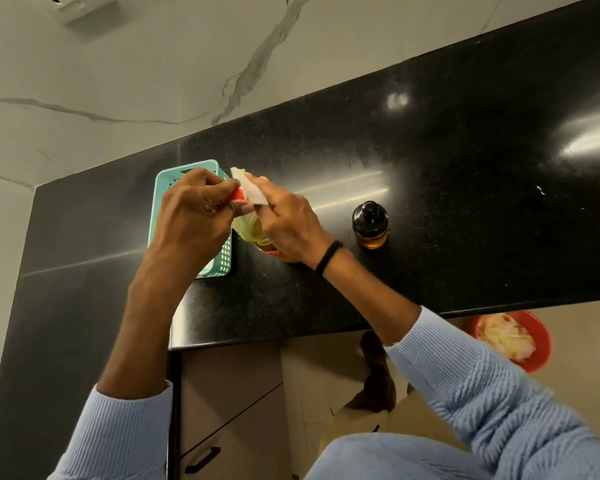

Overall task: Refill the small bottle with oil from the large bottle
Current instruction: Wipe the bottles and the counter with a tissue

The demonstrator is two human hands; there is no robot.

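Observation:
The large oil bottle (253, 232), clear with yellow oil and a red cap (236, 195), stands on the black counter (430, 202) beside a teal basket. My left hand (194, 209) is closed around the red cap from the left. My right hand (284, 220) presses a white tissue (252, 190) against the bottle's neck and covers most of the bottle. The small bottle (370, 225), with a dark cap and amber oil in its base, stands apart to the right, untouched.
A teal slotted basket (174, 188) sits left of the large bottle, partly behind my left hand. A red bowl of scraps (513, 341) is on the floor below the counter edge. Marble wall with a socket (80, 5) behind. Cabinet drawers below.

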